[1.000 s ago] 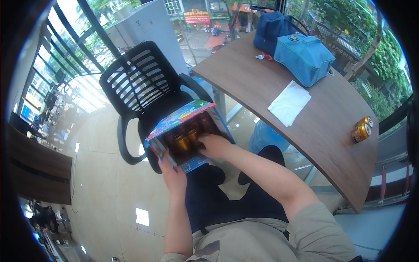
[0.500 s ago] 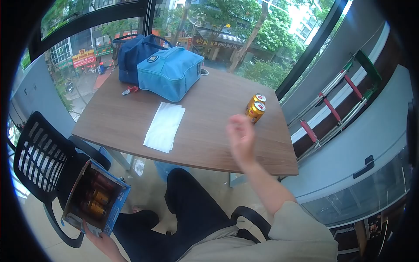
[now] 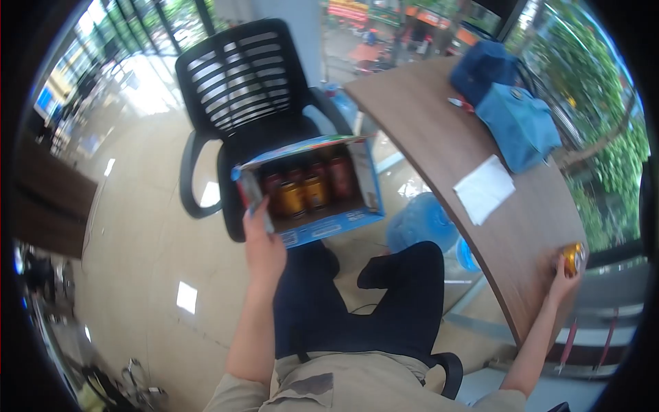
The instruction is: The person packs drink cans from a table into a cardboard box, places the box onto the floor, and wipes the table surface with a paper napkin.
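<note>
My left hand [image 3: 265, 242] grips the near left edge of an open blue cardboard box [image 3: 329, 228], thumb over the rim. The box is on the black chair's seat side, its opening facing me. Inside it stand several cans; two gold cans [image 3: 314, 192] show at the front, with darker reddish ones [image 3: 339, 177] around them. At the far right, my right hand [image 3: 564, 280] has its fingers closed around a gold drink can [image 3: 572, 258] on the table. Whether a second can is beside it I cannot tell.
White paper sheets [image 3: 484, 189] lie on the brown table [image 3: 439, 130]. A light blue bag [image 3: 520, 130] and a dark blue bag [image 3: 483, 67] stand near the window. A large blue water bottle [image 3: 421, 225] is under the table, and a black office chair [image 3: 247, 82] is ahead.
The view has swung left, towards the chair and box. My right hand has gone from hovering over the table to holding a gold can. My left hand stays on the box.
</note>
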Available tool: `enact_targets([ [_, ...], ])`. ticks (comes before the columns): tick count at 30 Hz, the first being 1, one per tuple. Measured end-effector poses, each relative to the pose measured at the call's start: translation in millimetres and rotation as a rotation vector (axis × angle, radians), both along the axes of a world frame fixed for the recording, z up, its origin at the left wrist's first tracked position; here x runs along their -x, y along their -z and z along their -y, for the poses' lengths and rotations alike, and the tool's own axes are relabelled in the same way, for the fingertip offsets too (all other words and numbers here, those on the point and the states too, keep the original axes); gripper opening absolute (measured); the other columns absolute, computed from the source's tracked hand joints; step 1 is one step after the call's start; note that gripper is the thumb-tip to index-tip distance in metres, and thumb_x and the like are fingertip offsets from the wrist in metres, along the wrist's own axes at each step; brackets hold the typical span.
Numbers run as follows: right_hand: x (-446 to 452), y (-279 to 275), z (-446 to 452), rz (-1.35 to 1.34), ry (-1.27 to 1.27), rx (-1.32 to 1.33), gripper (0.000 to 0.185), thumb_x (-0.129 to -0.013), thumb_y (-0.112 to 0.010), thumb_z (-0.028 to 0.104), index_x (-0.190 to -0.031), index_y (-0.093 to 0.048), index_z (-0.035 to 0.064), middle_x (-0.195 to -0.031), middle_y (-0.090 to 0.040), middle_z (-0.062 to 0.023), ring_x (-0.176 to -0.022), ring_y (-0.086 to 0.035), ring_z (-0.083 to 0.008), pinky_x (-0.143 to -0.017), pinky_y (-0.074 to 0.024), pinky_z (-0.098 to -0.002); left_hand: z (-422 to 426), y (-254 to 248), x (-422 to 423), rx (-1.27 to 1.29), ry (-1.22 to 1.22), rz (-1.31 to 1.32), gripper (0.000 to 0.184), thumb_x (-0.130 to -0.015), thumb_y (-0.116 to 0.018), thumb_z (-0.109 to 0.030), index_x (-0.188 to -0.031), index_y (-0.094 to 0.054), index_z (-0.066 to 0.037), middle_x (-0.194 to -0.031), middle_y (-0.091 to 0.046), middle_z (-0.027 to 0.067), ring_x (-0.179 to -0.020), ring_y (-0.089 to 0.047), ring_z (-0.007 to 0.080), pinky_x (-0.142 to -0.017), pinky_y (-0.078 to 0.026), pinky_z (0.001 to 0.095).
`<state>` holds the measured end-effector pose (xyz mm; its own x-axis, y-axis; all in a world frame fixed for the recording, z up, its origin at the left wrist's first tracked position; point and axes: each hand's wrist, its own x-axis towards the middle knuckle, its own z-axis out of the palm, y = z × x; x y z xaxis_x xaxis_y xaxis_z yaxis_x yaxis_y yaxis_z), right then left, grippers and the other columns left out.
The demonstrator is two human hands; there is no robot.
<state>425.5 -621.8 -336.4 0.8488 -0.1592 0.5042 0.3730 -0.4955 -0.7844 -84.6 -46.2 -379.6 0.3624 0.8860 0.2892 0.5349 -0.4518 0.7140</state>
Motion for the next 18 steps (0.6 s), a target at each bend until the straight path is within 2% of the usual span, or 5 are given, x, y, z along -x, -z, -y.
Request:
enact_targets([
  [8, 28.1, -10.6, -27.6, -0.054, -0.001, 0.041, 0.065, -0.099, -0.080, 0.016, -0.153, -0.049, -0.0037, -0.147, -0.059, -0.0154, -0.130, -0.062, -0.0239, -0.112, -0.0498, -0.0384, 4.5, -7.6, -2.0, 0.100, -0.009, 0.049, 0.079, -0.084, -0.046, 0.018, -0.156, -0.049, -0.014, -0.155, -0.045, 0.0225, -0.143, -0.049, 0.0455, -0.113, -0.047, 0.0480],
  [12, 125.5, -50.5, -104.4, -0.127, -0.171, -0.056, 0.066, -0.101, -0.075, 0.013, -0.158, -0.044, 0.0025, -0.151, -0.055, -0.0132, -0.133, -0.059, -0.0254, -0.116, -0.0465, -0.0408, 6.1, -6.2, -0.4, 0.116, 0.005, 0.028, 0.079, -0.084, -0.046, 0.018, -0.156, -0.048, -0.015, -0.155, -0.045, 0.0220, -0.143, -0.050, 0.0453, -0.113, -0.048, 0.0478],
  [14, 141.4, -31.2, -110.2, -0.228, -0.469, -0.248, 0.069, -0.099, -0.077, 0.014, -0.158, -0.043, 0.0048, -0.148, -0.056, -0.0116, -0.132, -0.059, -0.0256, -0.116, -0.0465, -0.0409, 4.9, -6.2, -0.6, 0.102, 0.001, 0.016, 0.079, -0.085, -0.045, 0.018, -0.157, -0.046, -0.015, -0.155, -0.045, 0.0220, -0.142, -0.050, 0.0457, -0.113, -0.048, 0.0479],
  [16, 188.7, -34.7, -160.2, -0.305, -0.664, -0.211, 0.071, -0.095, -0.079, 0.016, -0.156, -0.045, 0.0055, -0.144, -0.057, -0.0106, -0.131, -0.060, -0.0234, -0.113, -0.0490, -0.0404, 4.7, -3.1, -0.8, 0.094, 0.006, 0.013, 0.079, -0.085, -0.045, 0.017, -0.158, -0.046, -0.015, -0.155, -0.045, 0.0222, -0.142, -0.050, 0.0459, -0.113, -0.048, 0.0481],
  [18, 228.5, -35.5, -219.0, -0.497, -0.786, -0.331, 0.082, -0.082, -0.089, 0.013, -0.152, -0.046, 0.0037, -0.136, -0.059, -0.0097, -0.129, -0.060, -0.0226, -0.112, -0.0493, -0.0400, 6.1, -1.8, 1.0, 0.089, 0.007, 0.005, 0.079, -0.085, -0.045, 0.017, -0.158, -0.045, -0.015, -0.155, -0.045, 0.0224, -0.142, -0.050, 0.0461, -0.114, -0.048, 0.0483],
])
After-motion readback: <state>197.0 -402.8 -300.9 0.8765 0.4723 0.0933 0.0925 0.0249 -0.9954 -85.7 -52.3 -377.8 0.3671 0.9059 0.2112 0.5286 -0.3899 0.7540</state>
